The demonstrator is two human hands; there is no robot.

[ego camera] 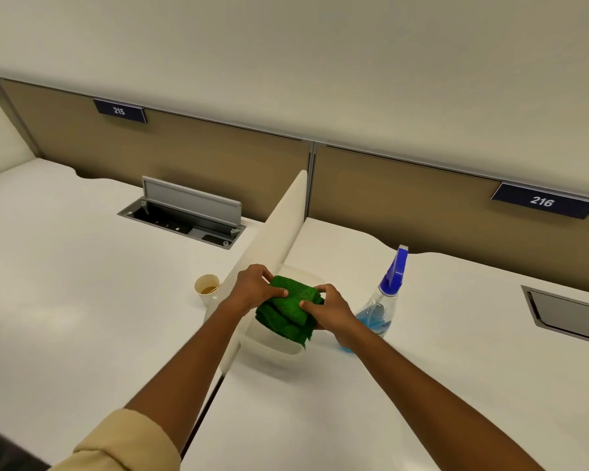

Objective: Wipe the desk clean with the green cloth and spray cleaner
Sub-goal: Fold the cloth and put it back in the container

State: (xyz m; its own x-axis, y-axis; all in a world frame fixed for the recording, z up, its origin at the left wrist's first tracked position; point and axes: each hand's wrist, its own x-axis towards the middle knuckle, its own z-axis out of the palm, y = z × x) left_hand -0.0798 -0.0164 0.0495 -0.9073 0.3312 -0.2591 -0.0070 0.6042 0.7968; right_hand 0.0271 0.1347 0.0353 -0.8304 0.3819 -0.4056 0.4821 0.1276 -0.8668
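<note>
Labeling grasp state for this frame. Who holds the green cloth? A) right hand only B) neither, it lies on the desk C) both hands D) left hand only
C: the left hand and right hand each pinch the folded green cloth, held over a white tub, while the spray bottle stands untouched beside them.

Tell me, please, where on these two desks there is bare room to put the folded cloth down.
Both hands, left hand and right hand, hold the green cloth over the white tub. Free: the wide desk left of the paper cup, and the stretch between the spray bottle and the closed hatch. Crowded: around the divider, where the cup, tub and bottle cluster.
</note>
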